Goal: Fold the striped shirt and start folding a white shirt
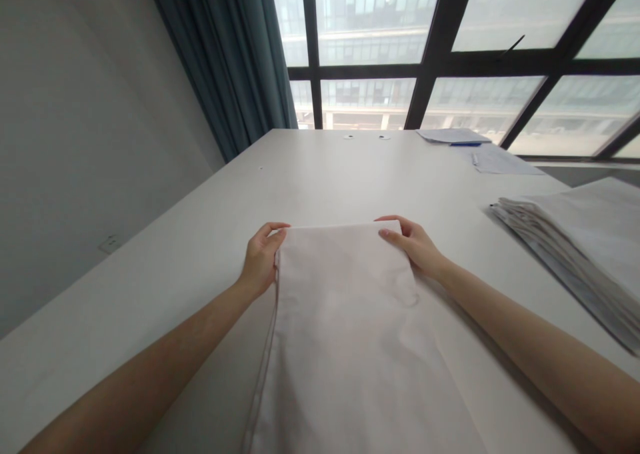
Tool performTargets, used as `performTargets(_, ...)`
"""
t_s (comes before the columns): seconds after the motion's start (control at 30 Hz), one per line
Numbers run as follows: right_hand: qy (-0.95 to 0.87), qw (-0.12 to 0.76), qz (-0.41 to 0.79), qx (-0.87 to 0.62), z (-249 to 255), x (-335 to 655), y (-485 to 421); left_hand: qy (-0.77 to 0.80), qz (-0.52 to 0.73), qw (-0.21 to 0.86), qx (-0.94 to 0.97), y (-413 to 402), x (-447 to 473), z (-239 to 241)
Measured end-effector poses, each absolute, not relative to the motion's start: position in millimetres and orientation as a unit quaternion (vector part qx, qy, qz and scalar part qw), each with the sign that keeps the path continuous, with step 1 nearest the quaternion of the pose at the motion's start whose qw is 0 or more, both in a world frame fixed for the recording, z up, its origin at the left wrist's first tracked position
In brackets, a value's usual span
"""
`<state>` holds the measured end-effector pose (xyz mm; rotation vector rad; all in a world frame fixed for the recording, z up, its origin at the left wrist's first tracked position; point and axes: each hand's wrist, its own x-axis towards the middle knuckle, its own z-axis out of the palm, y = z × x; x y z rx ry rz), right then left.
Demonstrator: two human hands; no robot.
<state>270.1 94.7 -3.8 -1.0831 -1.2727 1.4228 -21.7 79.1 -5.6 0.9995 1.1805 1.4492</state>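
A long white cloth (345,321) lies folded lengthwise on the white table (200,241), running from the near edge away from me. My left hand (261,257) pinches its far left corner, fingers curled over the edge. At the far right corner my right hand (415,244) grips the cloth the same way, thumb on top. Both forearms lie along the cloth's sides.
A stack of folded white cloths (575,247) sits on the table at the right. Papers (480,151) with a blue pen (465,144) lie at the far right by the window. A dark curtain (225,54) hangs at the back left.
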Motion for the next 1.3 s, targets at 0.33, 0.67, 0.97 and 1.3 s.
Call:
performTargets(0.33,-0.554,0.455,0.543,-0.438,-4.7,269.0,94.9,0.508,0.568,0.439,0.476,77.7,-22.3,-9.0)
performTargets(0.67,-0.588,0.47,0.502,-0.426,-7.2,268.5,91.7,0.472,0.547,0.496,0.482,77.1,-24.4,-7.9)
performTargets(0.97,-0.551,0.449,0.564,-0.42,-5.9,270.0,92.6,0.482,0.552,0.441,0.519,74.5,-23.9,-8.8)
performTargets(1.3,-0.585,0.45,0.533,-0.414,-4.7,269.9,91.6,0.517,0.569,0.388,0.508,75.4,-24.6,-13.3)
